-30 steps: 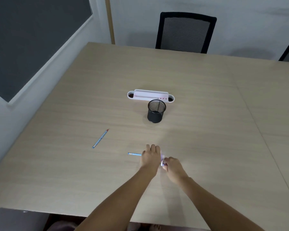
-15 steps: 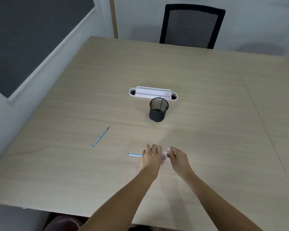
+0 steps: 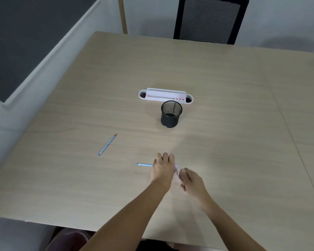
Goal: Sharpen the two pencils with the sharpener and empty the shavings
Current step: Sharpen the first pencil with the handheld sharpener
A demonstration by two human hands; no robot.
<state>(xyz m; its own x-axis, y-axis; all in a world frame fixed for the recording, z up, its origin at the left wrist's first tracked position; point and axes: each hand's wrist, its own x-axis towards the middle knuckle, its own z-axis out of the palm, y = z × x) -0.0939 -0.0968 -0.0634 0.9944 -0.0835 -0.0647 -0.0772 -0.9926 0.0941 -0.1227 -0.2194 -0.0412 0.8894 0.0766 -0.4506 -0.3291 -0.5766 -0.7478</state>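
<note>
A blue pencil [image 3: 144, 164] is gripped in my left hand [image 3: 162, 169], fist closed, with its blunt end sticking out to the left just above the table. A small pink sharpener [image 3: 176, 168] shows only as a sliver between my two hands, at the pencil's hidden tip. My right hand [image 3: 192, 182] is blurred with motion, and its curled fingers pinch the sharpener. A second blue pencil [image 3: 107, 144] with a red tip lies loose on the table to the left, pointing diagonally away from me.
A black mesh pen cup [image 3: 171, 115] stands upright beyond my hands, and a white desk organiser [image 3: 165, 96] sits just behind it. The wooden table [image 3: 234, 142] stretches wide to the right. A black chair [image 3: 209, 20] stands at the far edge, a wall to the left.
My right hand has twisted at the sharpener and shifted slightly towards me, now blurred. My left hand keeps the pencil in place. The camera tilted down a little.
</note>
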